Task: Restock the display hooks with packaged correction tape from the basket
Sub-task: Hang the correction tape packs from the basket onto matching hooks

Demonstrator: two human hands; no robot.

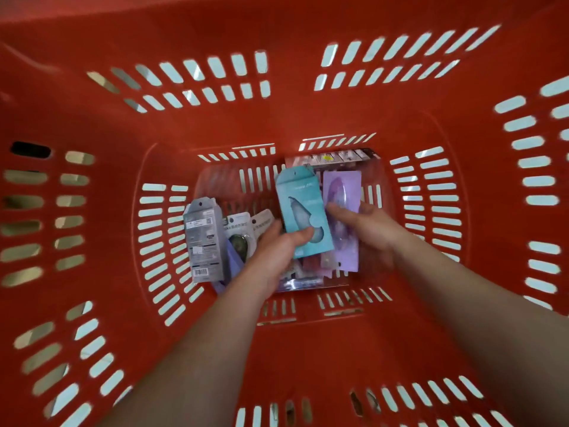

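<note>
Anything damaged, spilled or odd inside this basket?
Nothing stands out. Packages lie jumbled in the red basket, none visibly torn; the left hand grips a teal package, the right hand holds a purple package.

Floor glimpsed through the slots

Standing over it, all I can see beyond the red basket [292, 112] is a pale floor [538, 181] through the openings. It looks whitish-blue on the far and right sides and duller beige on the left. One slot [30, 150] high on the left shows only dark.
</note>
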